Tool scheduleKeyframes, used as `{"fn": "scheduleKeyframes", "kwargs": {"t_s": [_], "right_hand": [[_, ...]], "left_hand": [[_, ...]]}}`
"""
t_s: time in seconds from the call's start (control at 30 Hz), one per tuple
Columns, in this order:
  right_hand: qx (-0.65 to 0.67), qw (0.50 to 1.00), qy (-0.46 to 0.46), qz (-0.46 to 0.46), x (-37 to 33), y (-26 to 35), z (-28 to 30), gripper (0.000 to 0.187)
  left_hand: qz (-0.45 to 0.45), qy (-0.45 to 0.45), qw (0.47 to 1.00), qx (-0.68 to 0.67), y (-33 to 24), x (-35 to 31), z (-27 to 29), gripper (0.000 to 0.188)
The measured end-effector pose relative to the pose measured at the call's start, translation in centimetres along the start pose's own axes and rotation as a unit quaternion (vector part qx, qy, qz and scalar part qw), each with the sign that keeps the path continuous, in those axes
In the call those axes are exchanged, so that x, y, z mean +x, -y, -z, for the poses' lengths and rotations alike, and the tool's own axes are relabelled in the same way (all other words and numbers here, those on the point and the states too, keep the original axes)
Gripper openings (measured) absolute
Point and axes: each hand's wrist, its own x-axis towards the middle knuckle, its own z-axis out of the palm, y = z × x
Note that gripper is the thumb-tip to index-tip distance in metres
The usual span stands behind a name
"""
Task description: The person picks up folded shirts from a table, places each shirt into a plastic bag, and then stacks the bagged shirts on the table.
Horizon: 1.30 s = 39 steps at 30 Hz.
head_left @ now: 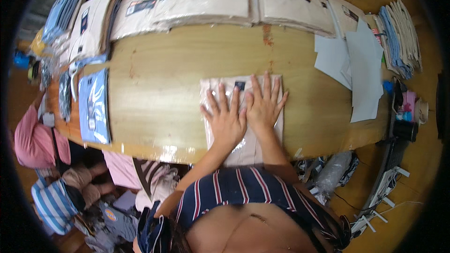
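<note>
A folded pale pink shirt in a clear plastic bag (241, 146) lies on the wooden table in front of me, its lower end reaching the table's near edge. My left hand (226, 118) rests flat on its left half, fingers spread. Beside it my right hand (263, 105) lies flat on the right half, its fingers also spread and pointing away from me. The two thumbs almost meet at the middle. Between the hands, near the shirt's far end, a small dark label (240, 85) shows through the plastic.
Stacks of bagged cream garments (206, 0) line the table's far edge. A bagged blue shirt (93, 107) lies at the left. White paper sheets (363, 72) and folded garments (398, 37) are at the right. People sit at lower left, one in a pink top (40, 138).
</note>
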Motion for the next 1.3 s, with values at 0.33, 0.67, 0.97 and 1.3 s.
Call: {"fn": "scheduleKeyframes", "kwargs": {"t_s": [0.33, 0.67, 0.97, 1.3], "right_hand": [[0.027, 0.999, 0.034, -0.004, 0.4, 0.0, 0.5, 0.044], [0.023, 0.999, 0.045, -0.004, -0.1, 0.1, 0.2, 0.043], [0.193, 0.979, 0.049, 0.037, 0.4, -3.3, 2.1, 0.054], [0.402, 0.915, -0.032, -0.029, -0.2, -8.6, -1.0, 0.039]], "left_hand": [[0.013, 0.037, 0.999, 0.015, -0.1, 0.5, -0.5, 0.049], [0.011, 0.035, 0.999, 0.025, -0.2, -0.1, -0.5, 0.050], [-0.051, -0.005, 0.996, -0.075, 3.4, 1.5, 1.5, 0.056], [0.136, -0.029, 0.792, -0.595, 7.9, 3.6, -0.2, 0.033]]}}
